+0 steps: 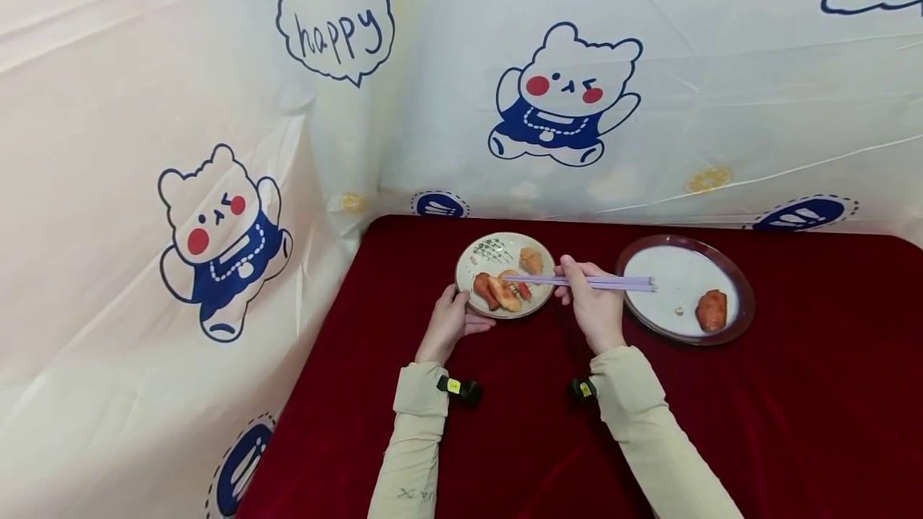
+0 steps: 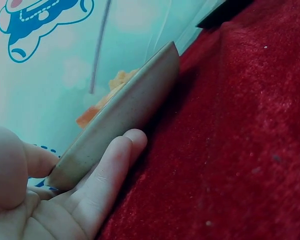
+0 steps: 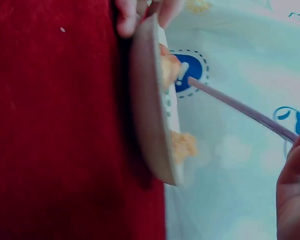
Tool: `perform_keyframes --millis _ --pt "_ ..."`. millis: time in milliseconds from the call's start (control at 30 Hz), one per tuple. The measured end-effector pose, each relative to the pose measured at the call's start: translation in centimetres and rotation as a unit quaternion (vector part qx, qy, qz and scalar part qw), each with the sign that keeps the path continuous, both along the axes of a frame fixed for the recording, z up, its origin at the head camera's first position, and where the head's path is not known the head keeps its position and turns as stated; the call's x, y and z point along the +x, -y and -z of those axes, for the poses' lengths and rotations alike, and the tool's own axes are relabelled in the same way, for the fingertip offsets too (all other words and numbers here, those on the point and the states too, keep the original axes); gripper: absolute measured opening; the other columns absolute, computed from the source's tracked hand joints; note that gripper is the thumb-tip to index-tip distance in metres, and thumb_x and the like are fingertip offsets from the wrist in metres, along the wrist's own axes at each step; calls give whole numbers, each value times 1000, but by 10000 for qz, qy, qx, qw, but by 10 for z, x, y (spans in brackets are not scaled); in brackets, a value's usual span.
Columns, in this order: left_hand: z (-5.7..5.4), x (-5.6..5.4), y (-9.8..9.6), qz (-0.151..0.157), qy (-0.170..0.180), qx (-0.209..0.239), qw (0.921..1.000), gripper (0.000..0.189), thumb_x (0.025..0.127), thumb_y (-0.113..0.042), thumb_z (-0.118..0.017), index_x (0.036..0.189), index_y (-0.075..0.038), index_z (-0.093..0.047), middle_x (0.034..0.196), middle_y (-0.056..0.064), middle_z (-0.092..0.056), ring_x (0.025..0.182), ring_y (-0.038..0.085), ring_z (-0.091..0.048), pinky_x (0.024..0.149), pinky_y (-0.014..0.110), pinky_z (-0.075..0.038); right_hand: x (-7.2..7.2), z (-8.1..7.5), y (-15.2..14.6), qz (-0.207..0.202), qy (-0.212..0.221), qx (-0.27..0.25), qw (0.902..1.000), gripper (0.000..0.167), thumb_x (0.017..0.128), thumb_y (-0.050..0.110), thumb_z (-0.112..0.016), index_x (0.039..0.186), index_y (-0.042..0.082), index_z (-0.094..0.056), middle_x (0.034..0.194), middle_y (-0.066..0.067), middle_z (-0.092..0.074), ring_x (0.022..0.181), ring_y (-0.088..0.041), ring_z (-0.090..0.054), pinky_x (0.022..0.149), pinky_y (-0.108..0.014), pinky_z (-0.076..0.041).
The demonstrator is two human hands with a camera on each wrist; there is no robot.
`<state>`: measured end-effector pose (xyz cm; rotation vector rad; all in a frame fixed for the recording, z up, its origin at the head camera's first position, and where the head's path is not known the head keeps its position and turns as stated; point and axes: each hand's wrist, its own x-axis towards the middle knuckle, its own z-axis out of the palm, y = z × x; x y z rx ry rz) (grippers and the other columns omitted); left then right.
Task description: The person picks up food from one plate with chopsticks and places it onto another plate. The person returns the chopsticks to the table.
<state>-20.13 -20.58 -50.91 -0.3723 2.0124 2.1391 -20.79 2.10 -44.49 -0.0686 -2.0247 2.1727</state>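
Observation:
My left hand (image 1: 450,323) grips the near left edge of a small cream plate (image 1: 467,259), thumb at the rim and fingers underneath. On this plate lie a reddish-brown piece of food (image 1: 485,291), a golden piece (image 1: 505,296) beside it, and a crumbly fried piece (image 1: 531,260) farther right. Purple chopsticks (image 1: 613,283) are held in my right hand (image 1: 597,311), just right of the plate. Their tips (image 3: 192,81) stand a little above the food, with nothing between them in the right wrist view.
To the right sits a larger white dish with a brown rim (image 1: 746,307), holding one browned piece of food (image 1: 712,311) and a small crumb (image 1: 679,311). Dark red cloth (image 1: 519,439) covers the table. A printed white curtain (image 1: 447,102) hangs behind and along the left side.

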Motion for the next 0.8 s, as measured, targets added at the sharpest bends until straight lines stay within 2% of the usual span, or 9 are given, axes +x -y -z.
perform_keyframes --millis 100,233,333,433,567,800 --pt "-1 0 -1 -25 5 13 10000 45 106 -25 -33 148 -10 -29 108 26 -67 75 27 -73 72 36 -62 11 -18 -2 -231 -241 627 9975 32 95 23 -64 91 -8 -73 76 -5 -69 56 -7 -60 50 -18 -52" --pt "-2 0 -1 -22 42 25 10000 46 106 -25 -33 149 -11 -27 110 26 -66 76 27 -73 72 37 -62 23 -34 -1 -558 -435 1447 9870 29 97 18 -60 89 -7 -73 78 -20 -65 58 -10 -59 52 -18 -51" --pt "-3 0 0 -9 72 67 10000 46 107 -27 -33 150 -12 -27 112 26 -65 78 28 -73 73 38 -62 29 -38 1 -752 -475 1721 9810 28 98 15 -58 90 -8 -72 81 -24 -64 60 -7 -57 53 -16 -49" --pt "-4 1 1 40 72 97 9999 47 107 -28 -33 150 -12 -25 115 28 -64 81 31 -73 75 39 -62 31 -39 5 -837 -502 1759 9796 27 97 13 -58 91 -9 -72 83 -25 -64 60 -2 -55 54 -14 -48" --pt "-3 0 2 83 31 103 9999 48 107 -27 -31 151 -10 -23 115 29 -64 82 32 -73 75 39 -62 28 -34 9 -851 -646 1689 9798 26 96 14 -60 90 -8 -73 76 -20 -63 57 1 -52 52 -14 -47" --pt "-2 0 0 -26 53 92 9999 45 107 -25 -32 149 -11 -27 112 28 -65 76 27 -73 72 37 -62 12 -7 5 -702 -829 1847 9768 22 94 20 -64 88 3 -76 72 -13 -62 57 -14 -56 47 -17 -44"
